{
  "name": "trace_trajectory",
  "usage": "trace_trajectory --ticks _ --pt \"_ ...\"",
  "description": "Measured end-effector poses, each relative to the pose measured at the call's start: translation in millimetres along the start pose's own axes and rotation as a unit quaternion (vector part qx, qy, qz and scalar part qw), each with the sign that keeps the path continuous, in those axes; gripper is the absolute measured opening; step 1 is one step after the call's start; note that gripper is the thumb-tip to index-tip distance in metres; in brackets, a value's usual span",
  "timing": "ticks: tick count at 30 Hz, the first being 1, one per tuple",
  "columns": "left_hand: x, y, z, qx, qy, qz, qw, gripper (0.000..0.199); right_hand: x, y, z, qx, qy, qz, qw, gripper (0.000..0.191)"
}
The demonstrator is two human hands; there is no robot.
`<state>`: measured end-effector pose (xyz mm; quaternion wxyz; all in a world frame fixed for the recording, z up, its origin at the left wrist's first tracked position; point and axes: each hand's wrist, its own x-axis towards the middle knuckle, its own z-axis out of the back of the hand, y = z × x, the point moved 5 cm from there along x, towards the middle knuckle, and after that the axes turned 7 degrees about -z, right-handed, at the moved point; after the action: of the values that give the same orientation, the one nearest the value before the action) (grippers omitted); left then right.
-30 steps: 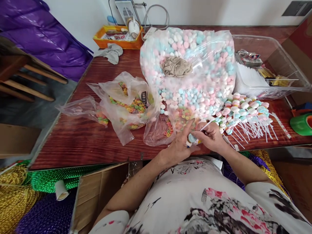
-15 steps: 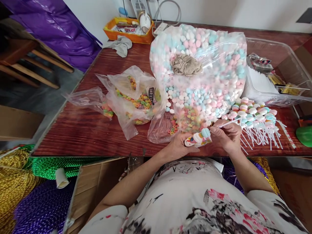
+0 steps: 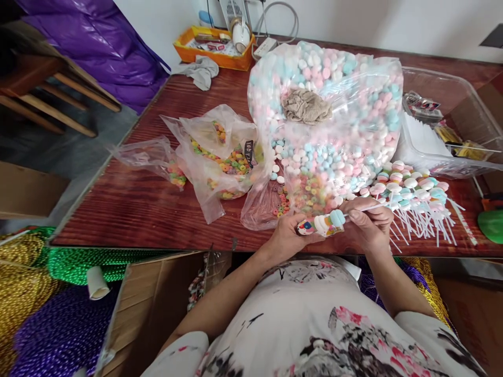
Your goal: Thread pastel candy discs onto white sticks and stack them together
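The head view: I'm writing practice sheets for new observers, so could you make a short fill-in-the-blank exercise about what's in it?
1. The person's left hand holds a short stack of white and blue rounded pieces, while a thin white stick is in the ____.
2. The crumpled brown cloth lies ____ the large clear plastic bag, not beside it.
3. The partly visible rounded object at the view's far right edge is coloured ____.

Missing words: right hand; on top of; green.

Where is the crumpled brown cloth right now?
In the head view, the brown cloth lies right of centre, on top of the large bag of pastel pieces, below and right of the orange tray.
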<state>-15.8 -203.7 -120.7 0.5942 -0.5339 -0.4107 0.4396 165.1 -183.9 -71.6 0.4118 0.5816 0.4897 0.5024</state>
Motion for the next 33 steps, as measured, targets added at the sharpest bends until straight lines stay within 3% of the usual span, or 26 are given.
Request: trace_trajectory --ticks 5,9,13,16,18,20,24,29,33 --pt "-3 0 -3.3 -0.159 0.036 0.049 0.985 0.038 -1 0 10 0.021 0.045 0.022 0.999 0.011" --pt "-7 -2 -10.7 -0.158 0.11 0.069 0.979 0.035 0 5 8 -0.001 0.145 0.021 0.989 0.005" --pt "-10 -7 -17.3 -0.135 0.197 0.068 0.969 0.031 5 16 -1 -0.07 0.268 0.013 0.961 0.007" --pt "-10 -13 -19.9 -0.126 0.235 0.058 0.962 0.032 9 20 -8 -0.096 0.316 0.018 0.944 0.007" --pt "-10 -14 -22.0 -0.124 0.255 0.056 0.957 0.034 13 17 -10 -0.076 0.302 0.001 0.95 0.006" --pt "-10 -14 -22.8 -0.114 0.257 0.048 0.958 0.035 17 11 -8 -0.035 0.245 -0.025 0.968 0.005" --pt "-10 -12 -19.7 -0.091 0.195 0.044 0.976 0.032 18 -1 0 0.008 0.124 -0.056 0.991 0.012" --pt "-11 -10 -23.6 -0.146 0.148 0.066 0.976 0.047 13 4 -3 -0.001 0.124 -0.039 0.992 0.011" --pt "-13 2 -25.1 -0.192 0.096 0.12 0.969 0.052 11 10 0 -0.038 0.078 0.012 0.996 0.012"
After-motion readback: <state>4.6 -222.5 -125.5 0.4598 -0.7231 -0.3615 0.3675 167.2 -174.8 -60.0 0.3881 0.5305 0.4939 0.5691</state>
